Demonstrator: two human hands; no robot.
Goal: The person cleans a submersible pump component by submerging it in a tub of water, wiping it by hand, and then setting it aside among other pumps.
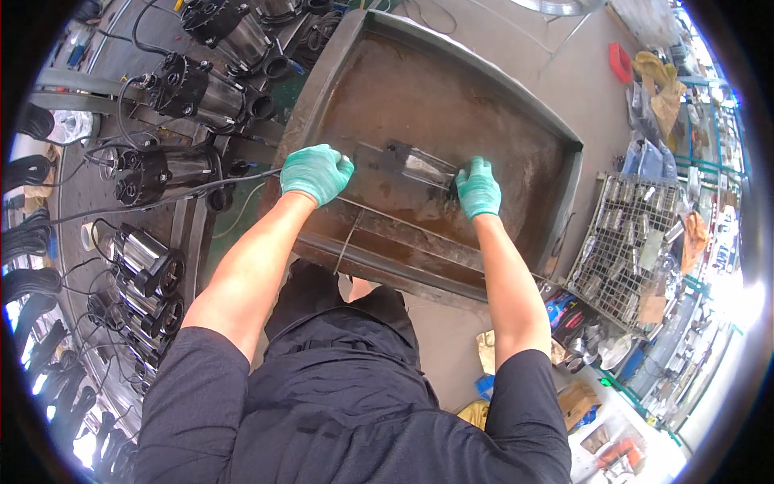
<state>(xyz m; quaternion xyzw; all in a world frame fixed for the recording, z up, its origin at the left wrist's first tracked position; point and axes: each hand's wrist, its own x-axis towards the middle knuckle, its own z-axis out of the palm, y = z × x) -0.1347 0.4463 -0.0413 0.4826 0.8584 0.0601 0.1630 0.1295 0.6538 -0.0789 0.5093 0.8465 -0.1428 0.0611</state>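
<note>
My left hand (317, 174), in a green glove, is closed over the tank's left side. A black cable (201, 189) runs in from the left and ends at this fist. My right hand (479, 190), gloved alike, has its fingers curled at the right end of a metal pump (426, 167). The pump lies on its side in the brown, murky water of a large metal tank (556, 189). Its dark end points left, toward my left hand, and its silvery body is partly blurred by the water.
Several steel pumps (189, 165) with black ends and cables stand along the left. A narrow bar (411, 228) crosses the tank's near part. To the right are a wire basket (625, 242) of metal parts and a red bin (620, 62). Coiled cables (36, 282) line the far left.
</note>
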